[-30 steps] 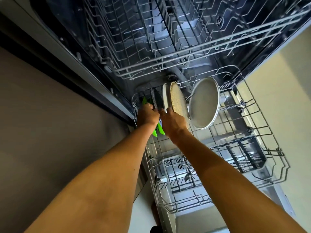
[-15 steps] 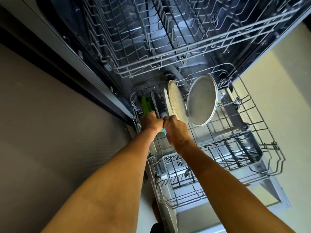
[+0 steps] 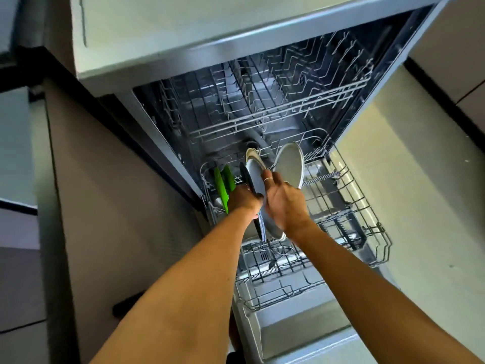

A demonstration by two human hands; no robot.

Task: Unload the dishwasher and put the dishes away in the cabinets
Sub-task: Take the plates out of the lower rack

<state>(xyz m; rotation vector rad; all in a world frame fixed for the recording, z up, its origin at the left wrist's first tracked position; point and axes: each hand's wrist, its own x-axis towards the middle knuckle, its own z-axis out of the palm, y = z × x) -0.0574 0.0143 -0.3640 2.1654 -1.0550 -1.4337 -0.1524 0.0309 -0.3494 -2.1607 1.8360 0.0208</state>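
Both hands are down at the lower rack (image 3: 349, 206) of the open dishwasher (image 3: 262, 106). The left hand (image 3: 244, 199) has its fingers curled round the edge of a dark plate (image 3: 248, 179), which stands on edge beside a grey plate (image 3: 256, 179). The right hand (image 3: 284, 199) lies against the grey plate, fingers fairly straight and spread, a ring on one. Both forearms reach forward and down. Green plates (image 3: 223, 185) stand just left. Since half a second ago the plates have lifted slightly, and the right hand has opened.
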